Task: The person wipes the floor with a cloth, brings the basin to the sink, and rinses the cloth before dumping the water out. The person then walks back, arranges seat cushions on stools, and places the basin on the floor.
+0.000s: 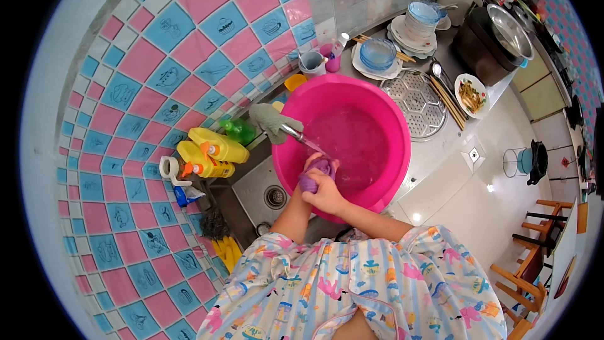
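Both hands are closed round a bunched purple cloth (309,183) over the near left part of a big pink basin (395,110). My left hand (314,159) grips its upper end, and my right hand (325,196) wraps the lower end. Just above them is a metal faucet (291,131) with a grey-green cloth (269,123) round it, and a thin stream of water runs from it towards my left hand. Water lies in the bottom of the basin. The fingers partly cover the purple cloth.
A steel sink (255,192) with a drain lies left of the basin. Yellow bottles (217,145) stand by the tiled wall. Stacked plates and bowls (420,28), chopsticks (448,104) and a plate of food (470,96) sit on the counter. Wooden chairs (531,261) are at right.
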### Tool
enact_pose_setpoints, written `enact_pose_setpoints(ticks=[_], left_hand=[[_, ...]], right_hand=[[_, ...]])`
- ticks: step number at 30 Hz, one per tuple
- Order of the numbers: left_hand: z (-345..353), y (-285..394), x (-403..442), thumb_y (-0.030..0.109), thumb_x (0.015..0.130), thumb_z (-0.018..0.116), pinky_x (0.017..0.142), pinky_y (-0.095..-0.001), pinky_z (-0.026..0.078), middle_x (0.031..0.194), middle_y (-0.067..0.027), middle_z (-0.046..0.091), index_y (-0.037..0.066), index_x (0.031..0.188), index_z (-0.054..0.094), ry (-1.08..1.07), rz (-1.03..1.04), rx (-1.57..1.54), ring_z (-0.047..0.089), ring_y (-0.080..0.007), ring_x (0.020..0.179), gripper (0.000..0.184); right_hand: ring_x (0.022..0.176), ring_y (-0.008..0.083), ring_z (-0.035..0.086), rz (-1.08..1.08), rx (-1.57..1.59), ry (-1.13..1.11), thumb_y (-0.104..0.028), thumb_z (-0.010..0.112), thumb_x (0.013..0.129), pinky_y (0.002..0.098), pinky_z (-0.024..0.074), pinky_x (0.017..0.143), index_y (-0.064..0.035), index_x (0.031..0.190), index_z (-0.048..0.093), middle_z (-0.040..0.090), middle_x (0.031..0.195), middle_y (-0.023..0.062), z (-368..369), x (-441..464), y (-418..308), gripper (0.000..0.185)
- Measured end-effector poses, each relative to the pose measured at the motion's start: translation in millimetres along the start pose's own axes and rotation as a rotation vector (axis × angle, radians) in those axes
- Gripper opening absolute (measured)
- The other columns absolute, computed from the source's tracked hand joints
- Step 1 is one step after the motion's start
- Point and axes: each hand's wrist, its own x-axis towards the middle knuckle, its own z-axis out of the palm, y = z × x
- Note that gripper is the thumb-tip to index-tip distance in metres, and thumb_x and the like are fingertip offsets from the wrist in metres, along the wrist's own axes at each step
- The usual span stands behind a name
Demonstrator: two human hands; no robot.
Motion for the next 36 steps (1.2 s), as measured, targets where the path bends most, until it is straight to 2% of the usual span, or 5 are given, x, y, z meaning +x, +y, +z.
enact_pose_setpoints(ticks=[12, 18, 24, 30, 36], left_hand=[[101, -1, 9, 0.018, 0.092, 0.047, 0.082, -0.0443, 0.054, 0.101, -0.0122, 0.066, 0.002, 0.107, 0.057, 1.119, 0.33, 0.513, 0.066, -0.0287, 0.088, 0.024], [19, 4, 11, 0.02, 0.09, 0.047, 0.087, -0.0481, 0.05, 0.104, -0.0143, 0.064, 0.006, 0.108, 0.056, 1.003, 0.209, 0.267, 0.063, -0.0305, 0.097, 0.025], [138, 15, 4, 0.032, 0.093, 0.043, 0.098, -0.0524, 0.042, 0.117, -0.0159, 0.06, 0.008, 0.121, 0.054, 1.159, -0.263, 0.277, 0.056, -0.0323, 0.112, 0.038], [56, 16, 14, 0.042, 0.094, 0.044, 0.093, -0.0555, 0.045, 0.118, -0.0167, 0.058, 0.006, 0.12, 0.049, 0.739, -0.125, -0.128, 0.059, -0.0369, 0.103, 0.045], [83, 16, 3, 0.019, 0.093, 0.05, 0.087, -0.0468, 0.051, 0.098, -0.0118, 0.062, 0.004, 0.107, 0.055, 0.617, -0.272, -0.157, 0.062, -0.0263, 0.096, 0.022]], right_hand=[[0.096, 0.0431, 0.06, 0.708, -0.846, 0.532, -0.032, 0.061, 0.084, 0.0499, 0.0484, 0.084, 0.002, 0.102, 0.062, 0.058, 0.108, 0.0238, -51, 39, 132, 0.038], [0.099, 0.0317, 0.065, 1.075, -0.68, -0.707, -0.022, 0.062, 0.084, 0.0439, 0.0529, 0.083, -0.003, 0.105, 0.066, 0.064, 0.111, 0.0203, -49, 34, 110, 0.029], [0.1, 0.0273, 0.066, 0.994, -1.015, -0.226, -0.02, 0.068, 0.073, 0.0391, 0.0528, 0.085, -0.0077, 0.109, 0.067, 0.066, 0.11, 0.0163, -54, 34, 132, 0.038], [0.079, 0.029, 0.058, 0.174, -0.275, -0.164, -0.011, 0.069, 0.059, 0.0348, 0.0467, 0.075, -0.0017, 0.091, 0.061, 0.06, 0.081, 0.0155, -44, 23, 88, 0.034], [0.087, 0.0133, 0.056, 0.372, 0.356, -0.291, -0.006, 0.07, 0.073, 0.0293, 0.0458, 0.076, -0.0047, 0.094, 0.058, 0.06, 0.089, 0.0035, -90, 11, -2, 0.024]])
